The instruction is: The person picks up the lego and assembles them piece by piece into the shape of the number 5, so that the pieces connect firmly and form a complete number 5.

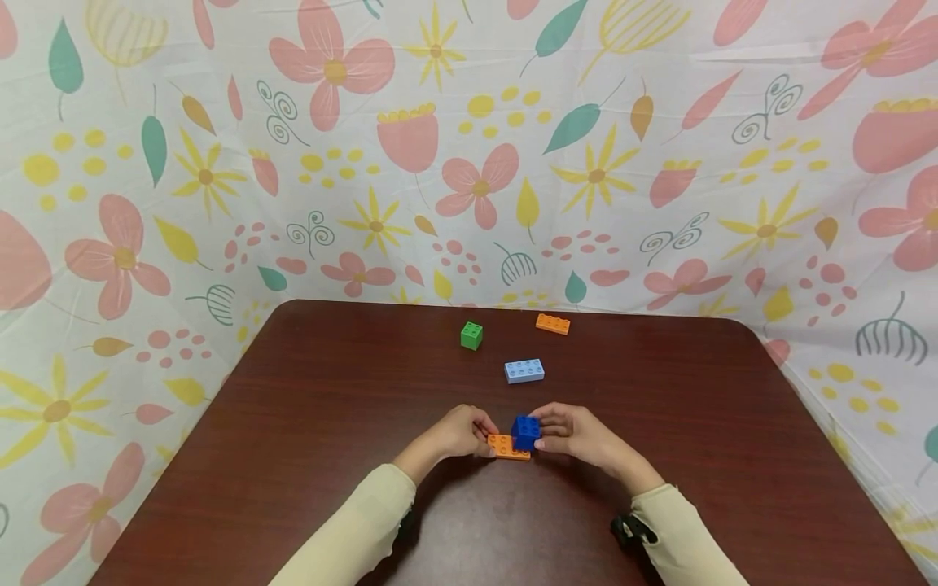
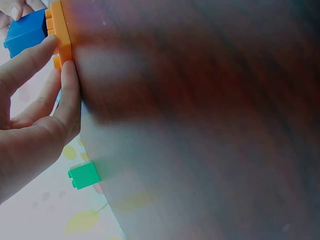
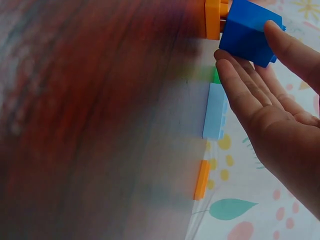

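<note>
My left hand [image 1: 460, 430] pinches the left end of a flat orange building brick [image 1: 501, 445] between thumb and fingers, low at the tabletop. In my right hand [image 1: 584, 437] is a square dark blue building brick [image 1: 525, 433], gripped between thumb and fingertips with its studs up. The blue brick sits over the orange brick's right end. From the right wrist view the blue brick [image 3: 248, 32] looks tilted against the orange studs, with a small gap showing at one side. Orange studs at the left end stay uncovered in the head view.
Farther back on the dark brown table [image 1: 352, 366] lie a light blue brick [image 1: 523, 371], a small green brick [image 1: 471, 335] and a second flat orange brick [image 1: 553, 324]. A flower-patterned cloth [image 1: 476, 106] hangs behind the table's far edge and along its sides.
</note>
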`<action>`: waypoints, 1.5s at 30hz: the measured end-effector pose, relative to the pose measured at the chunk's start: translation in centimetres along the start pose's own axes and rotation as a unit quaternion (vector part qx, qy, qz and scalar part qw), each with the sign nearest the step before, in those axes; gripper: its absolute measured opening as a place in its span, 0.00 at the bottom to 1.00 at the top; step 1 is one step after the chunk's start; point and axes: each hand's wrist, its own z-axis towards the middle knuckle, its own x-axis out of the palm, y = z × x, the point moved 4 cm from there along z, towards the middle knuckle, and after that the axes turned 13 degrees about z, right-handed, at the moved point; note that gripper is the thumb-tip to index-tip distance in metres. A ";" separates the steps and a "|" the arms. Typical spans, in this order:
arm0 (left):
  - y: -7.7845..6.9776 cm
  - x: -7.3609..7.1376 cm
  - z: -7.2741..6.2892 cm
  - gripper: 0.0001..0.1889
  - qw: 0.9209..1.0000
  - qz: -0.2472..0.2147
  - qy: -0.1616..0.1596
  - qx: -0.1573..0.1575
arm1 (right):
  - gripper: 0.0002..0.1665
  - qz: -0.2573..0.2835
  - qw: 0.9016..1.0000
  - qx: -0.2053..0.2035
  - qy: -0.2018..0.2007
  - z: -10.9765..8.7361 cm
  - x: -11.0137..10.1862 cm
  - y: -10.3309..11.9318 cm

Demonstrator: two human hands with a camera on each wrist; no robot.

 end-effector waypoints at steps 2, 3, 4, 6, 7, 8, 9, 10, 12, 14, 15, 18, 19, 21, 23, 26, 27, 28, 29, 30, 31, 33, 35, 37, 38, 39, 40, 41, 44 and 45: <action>0.0 0.0 0.0 0.13 1.000 -0.002 0.000 0.000 | 0.24 -0.003 1.000 0.001 0.002 0.0 0.0 0.0; 0.0 0.0 0.0 0.13 1.000 -0.004 0.000 0.000 | 0.24 -0.002 1.000 0.001 0.004 0.0 0.1 0.0; 0.0 0.0 0.0 0.13 1.000 -0.004 0.000 -0.001 | 0.24 -0.003 1.000 0.000 0.006 0.0 0.1 0.0; -0.1 0.0 -0.1 0.13 1.000 -0.004 -0.001 -0.001 | 0.24 0.000 1.000 0.000 0.012 0.0 0.2 0.0; 0.0 0.0 0.0 0.13 1.000 -0.004 -0.001 -0.001 | 0.24 0.000 1.000 0.000 0.014 0.0 0.3 0.0; 0.0 0.0 0.0 0.13 1.000 -0.004 -0.001 -0.001 | 0.24 0.000 1.000 -0.001 0.016 0.0 0.3 0.1; 0.0 0.0 0.0 0.13 1.000 -0.003 -0.002 -0.002 | 0.24 0.001 1.000 -0.001 0.018 0.0 0.4 0.1; 0.0 0.0 0.0 0.13 1.000 -0.002 -0.002 -0.002 | 0.24 0.000 1.000 -0.001 0.019 0.0 0.4 0.2; 0.0 0.0 0.0 0.13 1.000 -0.002 -0.002 -0.004 | 0.25 -0.004 1.000 0.001 0.019 -0.1 0.4 0.3; 0.1 0.1 0.1 0.13 1.000 -0.003 -0.002 -0.006 | 0.25 -0.009 1.000 0.004 0.018 -0.1 0.5 0.4; 0.1 0.1 0.1 0.13 1.000 -0.002 -0.002 -0.007 | 0.26 -0.011 1.000 0.005 0.018 -0.1 0.5 0.5; 0.1 0.1 0.1 0.13 1.000 0.001 -0.001 -0.007 | 0.26 -0.016 1.000 0.008 0.015 -0.1 0.6 0.5; 0.1 0.1 0.1 0.13 1.000 0.002 0.000 -0.007 | 0.26 -0.017 1.000 0.008 0.014 -0.1 0.6 0.6; 0.1 0.1 0.0 0.13 1.000 0.004 0.000 -0.008 | 0.26 -0.020 1.000 0.007 0.011 -0.1 0.6 0.6; 0.1 0.1 0.0 0.13 1.000 0.001 0.001 -0.008 | 0.26 -0.023 1.000 0.005 0.006 -0.1 0.7 0.7; 0.0 0.0 0.0 0.13 1.000 -0.001 0.001 -0.008 | 0.25 -0.026 1.000 -0.002 -0.002 -0.1 0.9 0.8; 0.0 0.0 0.0 0.13 1.000 -0.003 0.001 -0.006 | 0.25 -0.026 1.000 -0.004 -0.005 -0.1 0.9 0.8; -0.1 -0.1 0.0 0.13 1.000 -0.005 0.001 -0.006 | 0.25 -0.025 1.000 -0.006 -0.006 -0.1 1.0 0.8; -0.1 -0.1 0.0 0.13 1.000 -0.005 0.001 -0.006 | 0.25 -0.025 1.000 -0.008 -0.007 -0.1 1.0 0.8; -0.1 -0.1 -0.1 0.13 1.000 -0.005 0.002 -0.006 | 0.25 -0.025 1.000 -0.009 -0.009 0.0 1.0 0.8; -0.1 -0.1 -0.1 0.13 1.000 -0.007 0.002 -0.006 | 0.25 -0.023 1.000 -0.010 -0.009 -0.1 1.1 0.8; -0.2 -0.1 -0.1 0.13 1.000 -0.008 0.002 -0.008 | 0.25 -0.022 1.000 -0.010 -0.011 -0.1 1.1 0.8; -0.2 -0.1 -0.1 0.13 1.000 -0.007 0.001 -0.008 | 0.24 -0.020 1.000 -0.009 -0.012 -0.1 1.1 0.8; -0.2 -0.1 -0.1 0.13 1.000 -0.007 0.001 -0.008 | 0.24 -0.017 1.000 -0.009 -0.013 -0.2 1.0 0.8; -0.2 -0.1 -0.1 0.13 1.000 -0.006 0.002 -0.007 | 0.24 -0.016 1.000 -0.009 -0.013 -0.2 1.0 0.8; -0.2 0.0 -0.1 0.13 1.000 -0.006 0.002 -0.007 | 0.23 -0.014 1.000 -0.010 -0.012 -0.3 1.0 0.8; -0.2 0.0 -0.1 0.13 1.000 -0.006 0.003 -0.007 | 0.23 -0.012 1.000 -0.010 -0.010 -0.3 1.0 0.7; -0.2 0.0 -0.1 0.13 1.000 -0.006 0.004 -0.007 | 0.23 -0.011 1.000 -0.011 -0.008 -0.3 1.0 0.7; -0.2 -0.1 -0.2 0.13 1.000 -0.005 0.003 -0.011 | 0.23 -0.006 1.000 -0.014 -0.004 -0.5 1.1 0.7; -0.2 -0.1 -0.2 0.13 1.000 -0.004 0.003 -0.013 | 0.23 -0.006 1.000 -0.016 -0.003 -0.5 1.1 0.7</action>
